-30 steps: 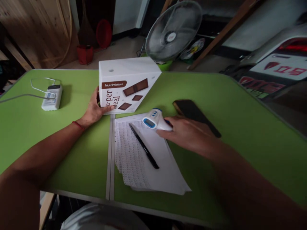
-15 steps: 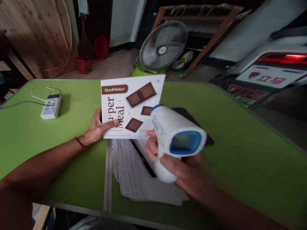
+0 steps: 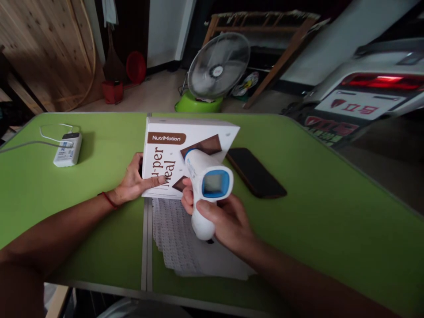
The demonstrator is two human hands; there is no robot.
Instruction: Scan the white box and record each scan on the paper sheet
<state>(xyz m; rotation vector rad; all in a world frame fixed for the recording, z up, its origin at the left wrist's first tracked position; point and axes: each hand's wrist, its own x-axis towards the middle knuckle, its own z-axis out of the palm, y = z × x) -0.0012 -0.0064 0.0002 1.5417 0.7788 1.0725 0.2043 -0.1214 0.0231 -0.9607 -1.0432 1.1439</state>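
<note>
My left hand grips the left side of a white cardboard box, thumb on its front. Brown chocolate bars and the name NutriMotion are printed on it. In my right hand is a white infrared thermometer with a blue-framed display facing me. Its front end is in front of the box and hides part of the print; I cannot tell whether they touch. Fanned sheets of printed paper lie under my hands, with only a dark bit of the pen showing. A dark smartphone rests to the right.
On the left of the green table lies a white power bank with a cable. Behind the table stand a fan, a red bucket and a wooden frame. A scooter's rear is at the right.
The thermometer has moved left, in front of the box. The box has tipped so its top face shows, and it sits slightly lower and further right. The phone is now uncovered.
</note>
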